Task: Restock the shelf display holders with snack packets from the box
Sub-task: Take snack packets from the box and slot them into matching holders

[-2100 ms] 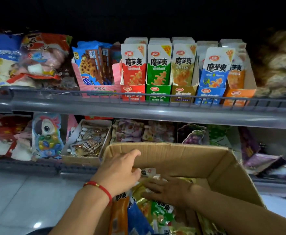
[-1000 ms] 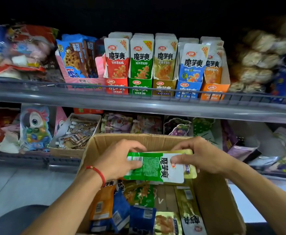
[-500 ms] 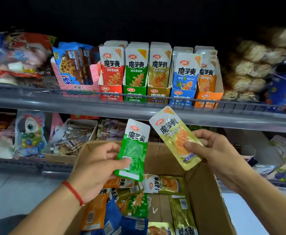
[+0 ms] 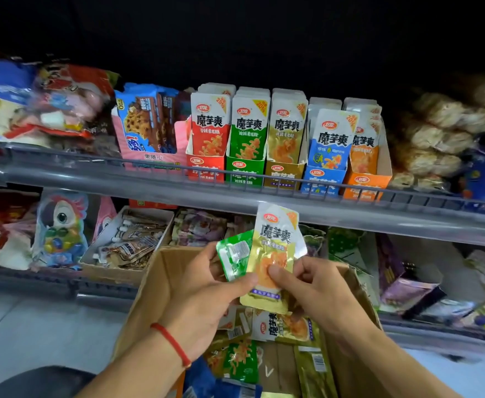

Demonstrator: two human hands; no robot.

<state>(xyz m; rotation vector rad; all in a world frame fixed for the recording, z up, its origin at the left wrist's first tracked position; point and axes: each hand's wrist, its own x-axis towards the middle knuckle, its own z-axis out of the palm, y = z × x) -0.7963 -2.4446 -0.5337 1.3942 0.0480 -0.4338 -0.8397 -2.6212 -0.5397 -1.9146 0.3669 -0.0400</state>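
Above the open cardboard box (image 4: 155, 285), the left hand (image 4: 204, 300) and right hand (image 4: 316, 285) meet, fingers pinching a glossy yellow packet (image 4: 275, 254) upright; the left hand also grips a green packet (image 4: 234, 254) behind it. More packets lie in the box. Beyond, a grey shelf (image 4: 235, 193) carries five coloured card holders (image 4: 284, 170), each well filled.

A shop: above the left hand (image 4: 204, 294), a grey shelf rail (image 4: 235, 193) fronts colour-coded display holders (image 4: 282, 170) packed with identical snack packets (image 4: 211, 124).
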